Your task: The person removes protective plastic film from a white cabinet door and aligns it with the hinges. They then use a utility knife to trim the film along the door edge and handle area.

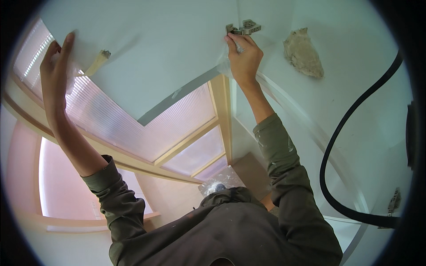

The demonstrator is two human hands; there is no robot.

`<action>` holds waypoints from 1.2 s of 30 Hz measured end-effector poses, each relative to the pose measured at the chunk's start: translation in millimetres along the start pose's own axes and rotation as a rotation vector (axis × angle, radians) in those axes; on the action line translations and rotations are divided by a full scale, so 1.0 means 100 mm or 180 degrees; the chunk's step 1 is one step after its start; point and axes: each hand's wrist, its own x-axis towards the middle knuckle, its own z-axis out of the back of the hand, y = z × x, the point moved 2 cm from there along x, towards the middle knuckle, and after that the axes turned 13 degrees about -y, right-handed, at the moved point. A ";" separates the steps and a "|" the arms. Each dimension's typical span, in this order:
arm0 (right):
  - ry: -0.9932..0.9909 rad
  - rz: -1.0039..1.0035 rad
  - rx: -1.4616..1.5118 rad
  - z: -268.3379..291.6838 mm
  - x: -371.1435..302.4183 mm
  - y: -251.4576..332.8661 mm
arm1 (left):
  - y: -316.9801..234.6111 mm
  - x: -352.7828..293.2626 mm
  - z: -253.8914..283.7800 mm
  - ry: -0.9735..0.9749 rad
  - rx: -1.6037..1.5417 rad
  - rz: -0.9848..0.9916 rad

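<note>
A pale cabinet door panel (164,48) spreads across the upper left, its lower corner pointing toward me. My left hand (55,80) is at its left edge, one finger lying along the face and the others curled around the edge. Beside that hand a pale stick-like piece with a frayed, dark tip (100,60) juts out over the panel. With fingertips pinched together, my right hand (245,55) touches the lower side of a metal hinge (242,29), which joins the panel to the cabinet wall. Whatever those fingertips hold is too small or hidden to tell.
On the cabinet surface to the right is a rough beige lump (304,53). A thick black cable (330,150) loops down the right side. Another metal hinge (394,201) shows at lower right. Below the panel stands a wood-framed ribbed glass door (177,119).
</note>
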 end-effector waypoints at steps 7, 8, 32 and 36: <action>0.0117 0.1009 -0.0710 0.05 0.12 0.11 | -0.04 0.02 0.01 -0.0009 -0.0010 0.0093; 0.0180 0.1031 -0.0786 0.04 0.13 0.09 | -0.05 0.02 0.01 -0.0019 0.0006 0.0148; 0.0096 0.0395 0.0088 0.06 0.16 0.10 | 0.00 0.01 0.00 0.0019 -0.0141 0.0121; -0.0223 0.0624 -0.0159 -0.06 0.12 0.16 | 0.01 0.01 0.01 -0.0013 -0.0293 0.0087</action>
